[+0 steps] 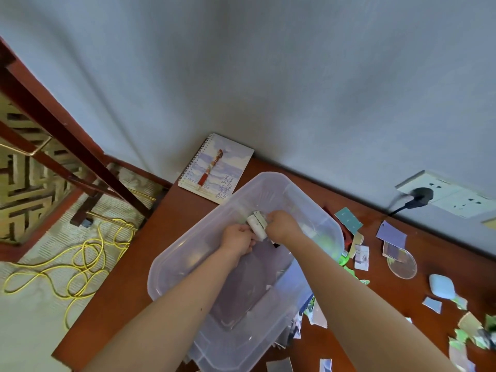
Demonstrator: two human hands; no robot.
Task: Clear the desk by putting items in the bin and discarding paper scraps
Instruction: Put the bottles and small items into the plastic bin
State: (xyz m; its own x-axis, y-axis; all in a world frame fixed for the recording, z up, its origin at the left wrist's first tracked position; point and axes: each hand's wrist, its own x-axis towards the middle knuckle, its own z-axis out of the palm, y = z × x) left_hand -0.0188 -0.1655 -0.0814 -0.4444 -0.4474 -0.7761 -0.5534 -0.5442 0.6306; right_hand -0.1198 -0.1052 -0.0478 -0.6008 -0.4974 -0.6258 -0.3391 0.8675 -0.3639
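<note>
Both arms outstretched, left grip (239, 237) and right grip (281, 224) curled close together.

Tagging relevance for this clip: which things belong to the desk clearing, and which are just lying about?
Job: clear bin; white item gripped by left hand and right hand over it; paper scraps, notebook, pale blue object on the desk.
Lying about: wall socket; yellow cable.

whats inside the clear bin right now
Inside the bin, the left hand and right hand both hold a small white thing. A flat purplish shape shows low down; inside or under the bin, I cannot tell. The forearms cover part of its bottom.
</note>
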